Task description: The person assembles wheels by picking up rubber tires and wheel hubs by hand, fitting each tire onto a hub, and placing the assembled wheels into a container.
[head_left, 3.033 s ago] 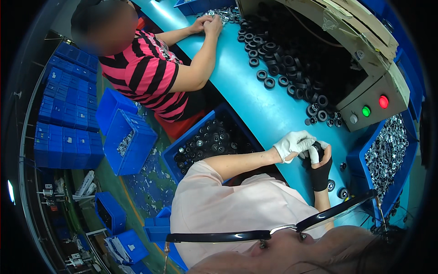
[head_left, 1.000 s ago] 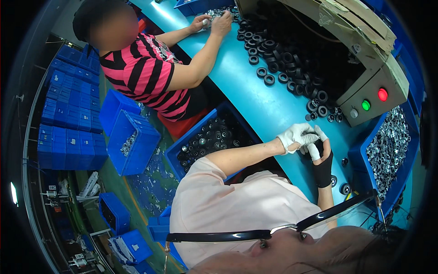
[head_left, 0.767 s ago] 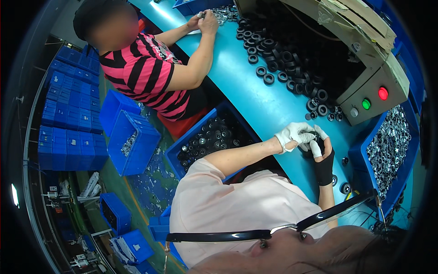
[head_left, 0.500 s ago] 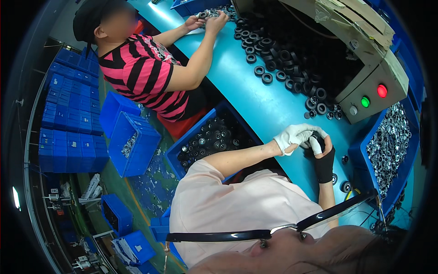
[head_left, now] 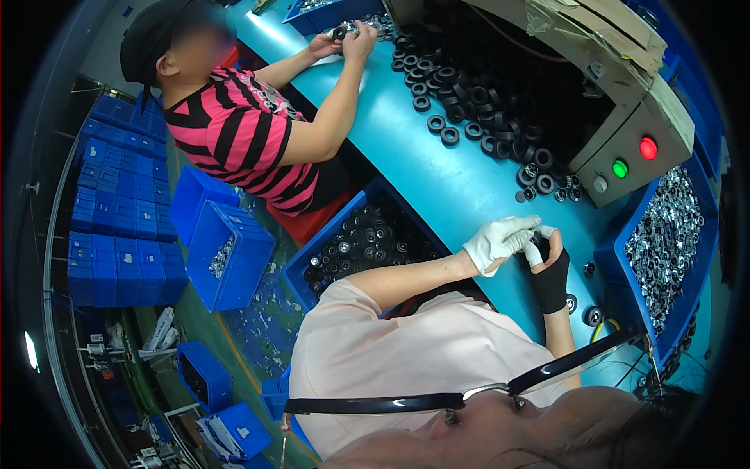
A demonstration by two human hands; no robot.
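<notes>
My left hand [head_left: 502, 241], in a white glove, is closed, its fingertips meeting those of my right hand [head_left: 549, 270] above the blue tabletop [head_left: 437, 187]. The right one wears a black fingerless glove, with white covers on some fingertips, and its fingers curl inward. What sits between them is mostly hidden; I cannot make it out. Beyond my hands lies a heap of black rubber rings [head_left: 449, 136]. A few small wheels with shiny centres [head_left: 544, 184] rest at its near end. Close to my right wrist is another black wheel [head_left: 592, 315].
A blue bin of shiny metal parts [head_left: 613, 258] stands at right, beside a machine housing [head_left: 664, 141] with lit green and red buttons. Another blue bin [head_left: 293, 270] holds black wheels at my left. A co-worker [head_left: 234, 125] handles small parts farther along the table. Blue crates [head_left: 117, 258] are stacked behind.
The black ring seen between my hands is now mostly hidden by my fingers. My fingertips have drawn closer together. The co-worker's hands have shifted slightly.
</notes>
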